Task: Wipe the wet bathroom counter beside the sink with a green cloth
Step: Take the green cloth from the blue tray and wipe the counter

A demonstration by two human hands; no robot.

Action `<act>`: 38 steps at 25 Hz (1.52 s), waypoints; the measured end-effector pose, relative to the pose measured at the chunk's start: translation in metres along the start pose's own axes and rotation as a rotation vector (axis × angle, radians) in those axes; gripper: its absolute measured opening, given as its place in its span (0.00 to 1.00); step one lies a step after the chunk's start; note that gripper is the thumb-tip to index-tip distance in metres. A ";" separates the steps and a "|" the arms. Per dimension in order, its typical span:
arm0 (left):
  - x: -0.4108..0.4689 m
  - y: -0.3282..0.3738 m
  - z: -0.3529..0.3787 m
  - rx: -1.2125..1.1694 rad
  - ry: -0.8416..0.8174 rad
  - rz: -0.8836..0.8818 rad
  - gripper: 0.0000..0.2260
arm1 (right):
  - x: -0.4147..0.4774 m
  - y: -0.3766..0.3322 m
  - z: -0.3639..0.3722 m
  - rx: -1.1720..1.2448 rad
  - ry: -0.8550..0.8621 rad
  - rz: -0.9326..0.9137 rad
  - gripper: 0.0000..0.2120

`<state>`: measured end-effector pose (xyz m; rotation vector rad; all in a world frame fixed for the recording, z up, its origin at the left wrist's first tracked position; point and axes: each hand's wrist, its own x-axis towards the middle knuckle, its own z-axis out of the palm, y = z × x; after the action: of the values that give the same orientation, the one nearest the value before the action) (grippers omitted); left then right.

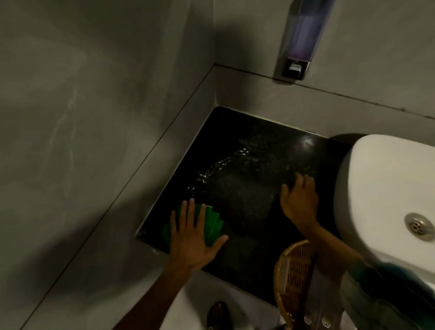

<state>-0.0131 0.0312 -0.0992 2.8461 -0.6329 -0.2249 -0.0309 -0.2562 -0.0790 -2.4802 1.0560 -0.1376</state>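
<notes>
The dark speckled counter (248,148) lies in the wall corner, with water glinting across its middle. A folded green cloth (213,223) rests near the counter's front left corner. My left hand (192,239) lies flat on the cloth, fingers spread, pressing it to the surface. My right hand (300,198) rests palm down on the bare counter, close beside the white sink (388,176), and holds nothing.
Grey tiled walls (83,121) close in the counter at the left and back. A soap dispenser (305,31) hangs on the back wall. A wicker basket (292,274) stands at the counter's front edge. The sink's drain (420,226) shows at right. A shoe (219,321) is on the floor below.
</notes>
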 end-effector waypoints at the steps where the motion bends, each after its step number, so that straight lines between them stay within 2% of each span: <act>1: 0.002 0.004 0.006 0.031 0.003 -0.021 0.41 | 0.013 0.009 0.006 -0.029 -0.015 0.020 0.27; 4: 0.013 -0.001 0.016 -0.030 0.076 -0.060 0.37 | 0.030 0.018 0.031 -0.120 0.005 0.064 0.28; 7: 0.037 -0.016 0.016 -0.109 0.137 -0.032 0.33 | 0.025 0.021 0.052 -0.231 0.152 0.015 0.27; 11: 0.101 -0.013 0.010 -0.064 0.162 0.021 0.32 | 0.026 0.023 0.055 -0.239 0.216 0.042 0.26; 15: 0.183 0.024 0.013 -0.085 0.192 0.050 0.27 | 0.028 0.020 0.055 -0.233 0.226 0.071 0.27; 18: 0.249 0.079 0.019 -0.074 0.192 0.104 0.25 | 0.029 0.021 0.054 -0.246 0.242 0.065 0.26; 20: 0.277 0.116 0.021 -0.044 0.139 0.173 0.25 | 0.030 0.022 0.056 -0.249 0.254 0.060 0.26; 22: 0.276 0.127 0.023 0.007 0.107 0.331 0.25 | 0.030 0.023 0.056 -0.254 0.264 0.056 0.25; 24: 0.250 0.109 0.022 0.016 0.085 0.515 0.24 | 0.029 0.023 0.055 -0.246 0.274 0.054 0.25; 26: 0.216 0.074 0.022 -0.002 0.070 0.583 0.23 | 0.029 0.023 0.054 -0.249 0.285 0.050 0.24; 28: 0.197 0.036 0.020 0.022 0.083 0.506 0.23 | 0.028 0.021 0.055 -0.263 0.288 0.056 0.24; 31: 0.217 0.006 0.013 0.064 0.118 0.310 0.26 | 0.030 0.020 0.055 -0.249 0.300 0.066 0.25; 35: 0.297 0.029 0.006 0.083 0.183 0.136 0.25 | 0.029 0.022 0.059 -0.239 0.304 0.067 0.25; 38: 0.352 0.067 0.011 0.061 0.121 0.102 0.25 | 0.032 0.019 0.057 -0.228 0.291 0.072 0.25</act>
<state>0.2737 -0.1826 -0.1288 2.8480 -0.7689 -0.0171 -0.0067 -0.2698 -0.1411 -2.6769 1.3451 -0.3859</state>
